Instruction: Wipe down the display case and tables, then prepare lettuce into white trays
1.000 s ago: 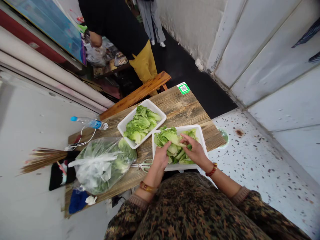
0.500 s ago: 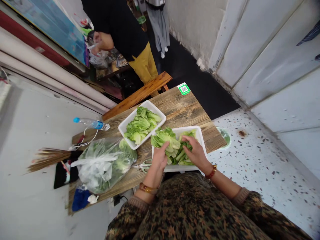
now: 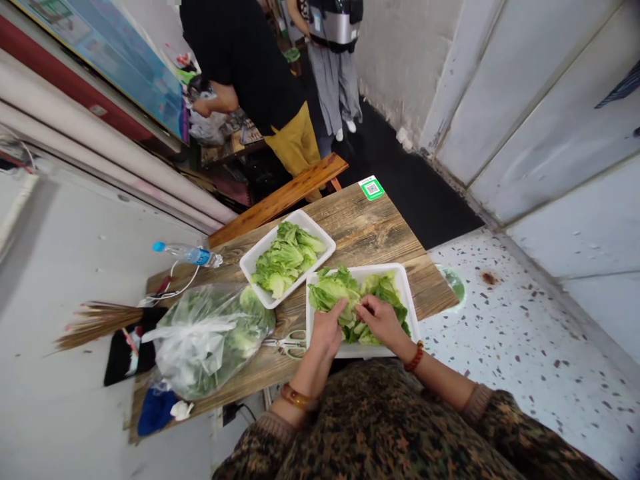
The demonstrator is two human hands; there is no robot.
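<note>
My left hand is closed on a bunch of lettuce, thumb on top, over the left part of the near white tray. Beside it my right hand pinches the right edge of that same lettuce with its fingertips. More green leaves lie in the tray, partly hidden under both hands. A second white tray of lettuce leaves stands to the upper left, close against the first.
Left of the trays lie scissors, a clear plastic bag of greens, a water bottle, a bundle of thin sticks and a blue cloth. Beyond the wooden table are a bench and two people.
My right hand has moved left from the leaves in the tray to the lettuce in my left hand, its fingers now pinched. The person in grey trousers has come closer.
</note>
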